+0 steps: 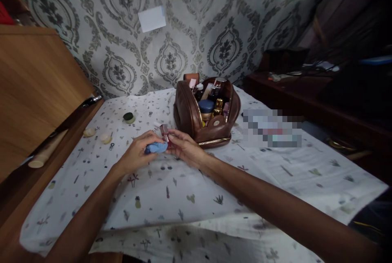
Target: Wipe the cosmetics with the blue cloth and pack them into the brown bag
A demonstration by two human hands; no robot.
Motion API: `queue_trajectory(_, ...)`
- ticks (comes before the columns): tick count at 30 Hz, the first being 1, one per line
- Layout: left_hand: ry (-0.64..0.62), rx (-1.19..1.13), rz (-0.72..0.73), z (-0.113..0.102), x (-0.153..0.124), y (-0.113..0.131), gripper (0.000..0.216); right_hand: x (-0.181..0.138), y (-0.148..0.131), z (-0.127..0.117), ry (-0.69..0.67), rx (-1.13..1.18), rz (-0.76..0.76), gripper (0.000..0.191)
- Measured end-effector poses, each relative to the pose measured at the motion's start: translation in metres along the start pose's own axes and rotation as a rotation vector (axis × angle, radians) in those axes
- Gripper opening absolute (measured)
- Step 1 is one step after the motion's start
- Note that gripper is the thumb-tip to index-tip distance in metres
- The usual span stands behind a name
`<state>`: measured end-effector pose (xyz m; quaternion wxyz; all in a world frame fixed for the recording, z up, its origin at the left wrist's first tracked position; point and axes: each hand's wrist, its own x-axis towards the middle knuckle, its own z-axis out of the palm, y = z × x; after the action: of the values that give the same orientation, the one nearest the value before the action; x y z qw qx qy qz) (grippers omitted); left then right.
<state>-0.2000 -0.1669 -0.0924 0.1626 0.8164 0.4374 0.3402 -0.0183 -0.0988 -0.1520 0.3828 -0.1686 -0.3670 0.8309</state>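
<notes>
My left hand (139,148) is closed round a bunched blue cloth (157,147). My right hand (186,146) grips a small, shiny bottle (165,132) with a clear pinkish top and a dark red lower part; its exact kind is hard to make out. The cloth touches the side of the bottle, and both hands are close together above the table. Just behind them stands a brown leather toiletry bag (186,110), unzipped and wide open. Inside it are a jar with a blue lid (206,105), a gold-coloured bottle (218,106) and several other small containers.
A small dark-green-lidded jar (129,117) and two cream-coloured round items (105,137) lie on the left of the printed tablecloth (183,197). Wooden furniture (36,87) borders the left side. A blurred-out patch (272,128) covers something on the right.
</notes>
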Motion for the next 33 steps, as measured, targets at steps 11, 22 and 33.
queue_trajectory(11, 0.303, 0.094, -0.163, -0.009, 0.001, -0.01, 0.018, -0.004, 0.0, 0.001, -0.124, -0.19, 0.013, 0.053)
queue_trajectory(22, 0.133, -0.053, -0.158, -0.018, 0.0, -0.019, 0.017, -0.007, 0.003, 0.003, -0.188, -0.427, -0.094, 0.049)
queue_trajectory(33, 0.296, -0.501, -0.446, 0.0, 0.001, -0.019, 0.032, -0.01, -0.004, 0.012, -0.166, -0.086, 0.053, 0.056)
